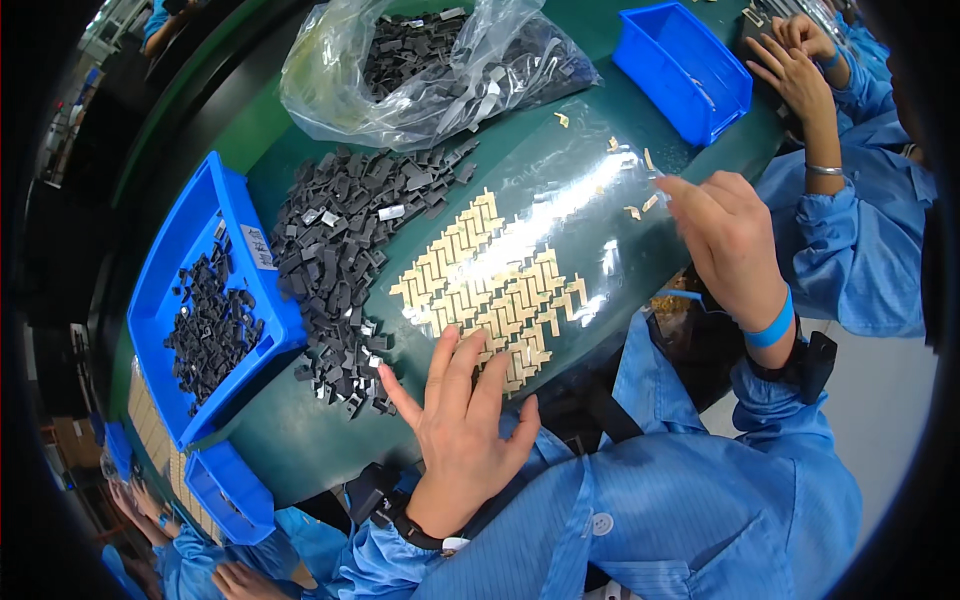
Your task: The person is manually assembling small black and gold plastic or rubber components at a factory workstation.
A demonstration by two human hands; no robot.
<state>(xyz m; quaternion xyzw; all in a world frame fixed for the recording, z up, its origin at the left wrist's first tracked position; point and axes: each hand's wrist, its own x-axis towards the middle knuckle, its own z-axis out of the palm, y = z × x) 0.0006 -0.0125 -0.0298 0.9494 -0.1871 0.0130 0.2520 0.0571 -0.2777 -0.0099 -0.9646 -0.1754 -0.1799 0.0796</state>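
While many pale beige interlocking flat pieces already sit laid out in tidy rows on the shiny clear plastic sheet over the dark green work table, the layout looks only partly filled: much of the sheet toward the far side is bare, with a few loose beige bits scattered there. Big loose heap of small dark grey metal clips lies just left of the rows, more in the blue plastic bin and in the crumpled clear plastic bag — so plenty of stock left, by my judgement.

Left hand: flat, fingers spread wide, palm down, fingertips resting at the near edge of the beige rows, gripping nothing. Right hand: raised above the sheet's right edge, fingers curled in a pinch; seems to hold a tiny pale piece at the fingertips, too small to be sure. Another person's hands work near a second blue bin, far right.
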